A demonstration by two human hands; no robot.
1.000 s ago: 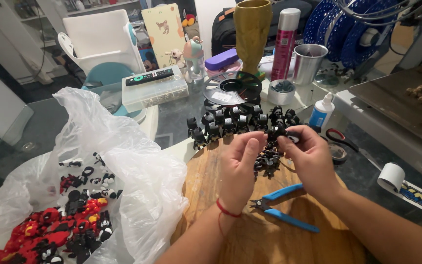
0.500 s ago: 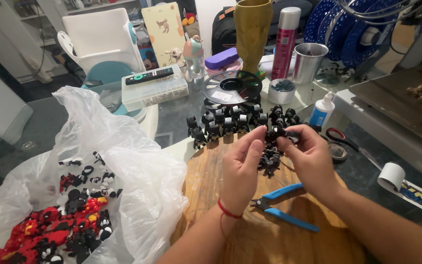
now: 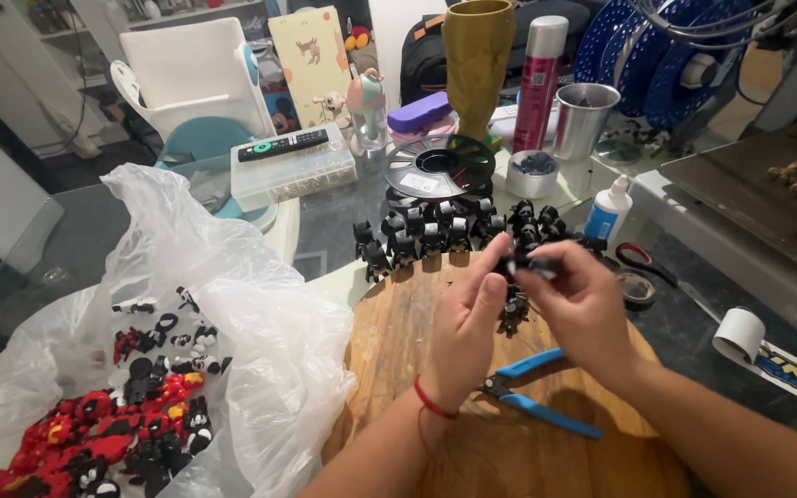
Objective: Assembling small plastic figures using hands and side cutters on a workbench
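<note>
Both hands meet over the far edge of the one round wooden board (image 3: 435, 433). The left hand (image 3: 468, 337) and right hand (image 3: 583, 309) together pinch one small black figure (image 3: 523, 267) between fingertips, raised just above the board, wrists angled inward. Behind it, at the board's far rim, stands a cluster of black figures (image 3: 445, 231), too tightly packed to count. One pair of blue-handled pliers (image 3: 532, 387) lies on the board, below the right hand. One clear plastic bag (image 3: 186, 304) of red and black pieces sits at the left.
</note>
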